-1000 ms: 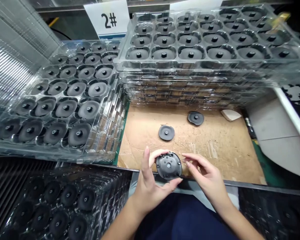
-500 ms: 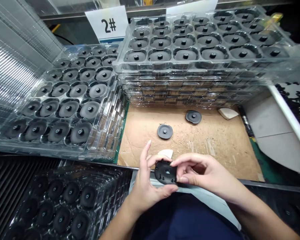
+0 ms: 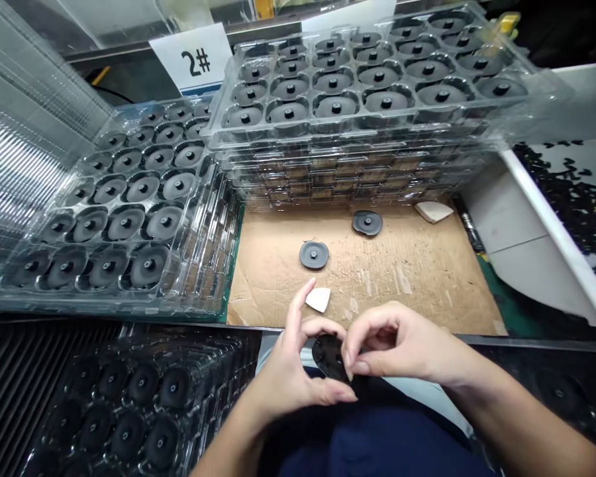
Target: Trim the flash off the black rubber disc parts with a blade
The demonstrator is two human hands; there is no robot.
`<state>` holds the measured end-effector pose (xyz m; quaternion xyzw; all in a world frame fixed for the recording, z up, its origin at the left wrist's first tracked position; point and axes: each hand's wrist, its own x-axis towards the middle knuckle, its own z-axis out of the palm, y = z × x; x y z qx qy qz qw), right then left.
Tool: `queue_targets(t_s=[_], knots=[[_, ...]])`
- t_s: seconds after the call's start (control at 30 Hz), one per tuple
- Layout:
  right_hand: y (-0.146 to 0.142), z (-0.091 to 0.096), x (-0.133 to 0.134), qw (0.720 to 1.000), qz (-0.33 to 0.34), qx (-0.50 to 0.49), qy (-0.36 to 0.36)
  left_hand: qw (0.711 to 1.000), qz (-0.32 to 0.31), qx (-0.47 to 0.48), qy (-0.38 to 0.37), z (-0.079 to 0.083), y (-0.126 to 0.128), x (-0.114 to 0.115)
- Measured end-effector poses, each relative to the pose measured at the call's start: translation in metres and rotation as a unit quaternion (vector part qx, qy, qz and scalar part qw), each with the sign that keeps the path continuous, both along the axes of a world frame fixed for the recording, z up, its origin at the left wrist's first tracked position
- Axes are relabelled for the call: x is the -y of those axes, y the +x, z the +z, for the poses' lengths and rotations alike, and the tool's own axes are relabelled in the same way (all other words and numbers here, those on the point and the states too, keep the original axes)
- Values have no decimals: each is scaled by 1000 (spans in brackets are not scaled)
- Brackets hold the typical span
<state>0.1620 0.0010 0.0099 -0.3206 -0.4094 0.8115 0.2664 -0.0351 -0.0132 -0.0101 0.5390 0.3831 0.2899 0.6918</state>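
Currently, through the head camera, I have the left hand (image 3: pixel 298 371) gripping a black disc (image 3: pixel 326 356) between fingers and thumb, the right hand (image 3: pixel 402 344) bent at its right edge; whether that one pinches anything, I cannot tell. Work on this disc looks midway. The left tray stack (image 3: pixel 198 262) and back tray stack (image 3: pixel 347 159) hold rows of discs; a near loose disc (image 3: pixel 314 255) and far loose disc (image 3: pixel 367 223) lie untrayed on cardboard (image 3: pixel 268 291).

Matt discs (image 3: pixel 314 255), glossy plastic trays (image 3: pixel 322 136), cardboard (image 3: pixel 427 278)
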Motion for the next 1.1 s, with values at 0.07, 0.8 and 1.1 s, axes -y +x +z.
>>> queue_targets(t_s=[0.07, 0.8, 1.1], knots=[[3, -2, 6, 1000, -5, 8, -2, 1000, -6, 0, 14, 0, 3, 4], [-32, -65, -133, 903, -184, 221, 318, 971, 150, -127, -136, 54, -48, -29], [-58, -109, -171, 907, -207, 183, 318, 878, 391, -275, -38, 135, -135, -109]])
